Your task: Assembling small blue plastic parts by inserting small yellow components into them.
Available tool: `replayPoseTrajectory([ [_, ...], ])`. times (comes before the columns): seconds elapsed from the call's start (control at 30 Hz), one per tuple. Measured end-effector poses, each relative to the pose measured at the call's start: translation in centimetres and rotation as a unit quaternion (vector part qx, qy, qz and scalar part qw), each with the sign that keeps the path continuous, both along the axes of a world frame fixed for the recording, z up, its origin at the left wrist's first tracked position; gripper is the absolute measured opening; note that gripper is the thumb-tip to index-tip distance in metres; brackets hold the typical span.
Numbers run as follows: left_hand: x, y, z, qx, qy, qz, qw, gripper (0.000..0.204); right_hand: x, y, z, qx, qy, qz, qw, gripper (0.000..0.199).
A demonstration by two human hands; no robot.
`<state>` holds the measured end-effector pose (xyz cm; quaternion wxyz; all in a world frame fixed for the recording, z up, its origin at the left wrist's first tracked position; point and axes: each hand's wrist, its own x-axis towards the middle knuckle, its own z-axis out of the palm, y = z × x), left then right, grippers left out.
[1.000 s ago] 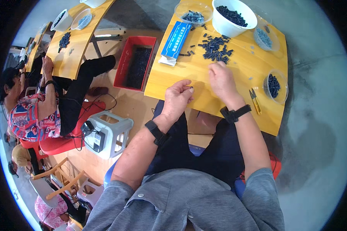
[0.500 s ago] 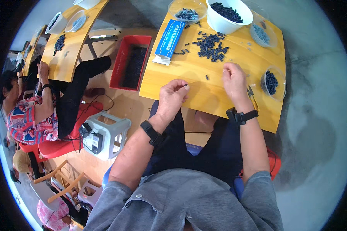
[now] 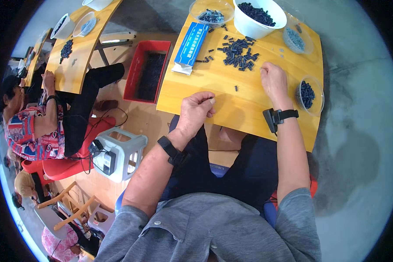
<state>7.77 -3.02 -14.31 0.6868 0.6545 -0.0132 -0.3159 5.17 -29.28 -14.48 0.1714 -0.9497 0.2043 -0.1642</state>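
My left hand (image 3: pixel 197 110) is closed in a pinch over the table's near edge, with a small black piece just showing at its fingertips. My right hand (image 3: pixel 275 83) has its fingers curled together over the tabletop, and what they hold, if anything, is hidden. Between the hands lies one short black cylinder (image 3: pixel 236 88). Farther back spreads a loose pile of black cylinders (image 3: pixel 239 53). A few tiny clear pieces (image 3: pixel 281 55) lie just beyond my right hand. To its right stands a clear round tub (image 3: pixel 319 101) of black cylinders.
A blue and white box (image 3: pixel 189 47) lies left of the pile. Along the back are a white bucket (image 3: pixel 244 27), a clear bowl (image 3: pixel 195 8) and a tub of bluish pieces (image 3: pixel 295 40). A red crate (image 3: pixel 131 76) sits on the floor; another person (image 3: pixel 35 131) sits at the left table.
My right hand has moved rightward and slightly farther from my left hand; the yellow-handled tool beside its wrist is now hidden. My left hand stays nearly in place, still pinching.
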Motion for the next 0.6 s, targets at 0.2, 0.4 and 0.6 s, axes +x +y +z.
replayPoseTrajectory([
  [0.2, 0.1, 0.2, 1.2, -0.076, 0.078, 0.006, 0.994, 0.014, 0.7, 0.3, -0.5, -0.048, 0.004, -0.008, 0.999, 0.012],
  [0.4, 0.1, 0.6, 2.9, -0.206, 0.149, -0.013, 0.967, 0.012, -0.8, 1.3, 1.2, 0.048, -0.072, 0.01, 0.996, 0.011],
  [0.6, -0.3, 0.4, 4.1, -0.275, 0.181, -0.003, 0.944, 0.013, -3.7, 8.1, 6.0, 0.486, -0.088, 0.035, 0.869, 0.007],
])
